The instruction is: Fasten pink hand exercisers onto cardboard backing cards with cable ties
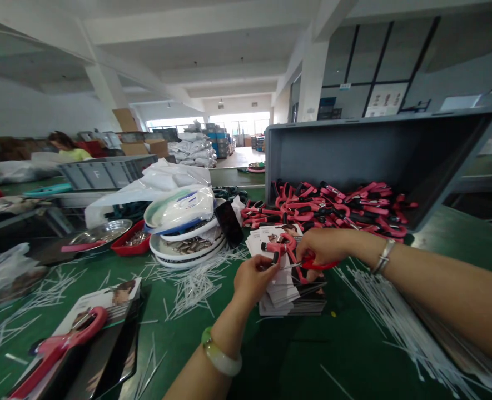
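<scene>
Pink pliers (276,246) lie on stacked cards (276,297).
Left hand (251,278): fingers narrow by the pliers' black tip, hold unclear; right hand (321,246) grips red-handled cutters (330,265). Pliers look stiff, fairly light; handles suit gripping.

Count two hands (249,275) (323,247), two bracelets (220,357) (382,258), one red-handled tool (324,265), one phone (229,224), one tipped grey crate (354,153), and uncountable pink pliers (304,206).
</scene>
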Demonstrator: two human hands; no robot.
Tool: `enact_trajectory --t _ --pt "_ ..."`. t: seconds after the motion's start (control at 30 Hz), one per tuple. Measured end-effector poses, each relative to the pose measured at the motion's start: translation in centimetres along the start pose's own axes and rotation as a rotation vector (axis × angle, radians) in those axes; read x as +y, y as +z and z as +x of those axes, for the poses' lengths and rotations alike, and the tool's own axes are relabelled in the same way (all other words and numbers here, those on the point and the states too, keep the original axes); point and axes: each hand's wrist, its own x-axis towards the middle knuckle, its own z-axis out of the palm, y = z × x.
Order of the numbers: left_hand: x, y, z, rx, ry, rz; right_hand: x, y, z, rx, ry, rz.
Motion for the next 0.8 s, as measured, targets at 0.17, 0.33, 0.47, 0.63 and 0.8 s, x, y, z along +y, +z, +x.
enact_trajectory --t 0.17,0.33,0.47,0.63,0.8 --pt "-0.5 -0.3 0.8 -0.034 0.029 -0.058 -0.4 -1.5 1.4 -0.118 -0.021 -0.034" --pt "-0.6 -0.4 0.9 -0.092 0.055 -0.151 -0.2 -2.0 2.9 -0.204 0.008 -0.010" --pt "-0.7 -0.4 1.0 -0.112 0.063 -0.192 0.0 -1.5 3.1 -0.191 -0.020 0.046" --pt "-0.8 -0.4 0.3 -0.076 0.067 -0.161 0.9 -0.2 1.0 -0.173 -0.096 0.287" --pt "-0.4 -0.5 -1.3 0.115 0.272 0.182 5.6 2.6 -3.0 0.004 0.186 0.405"
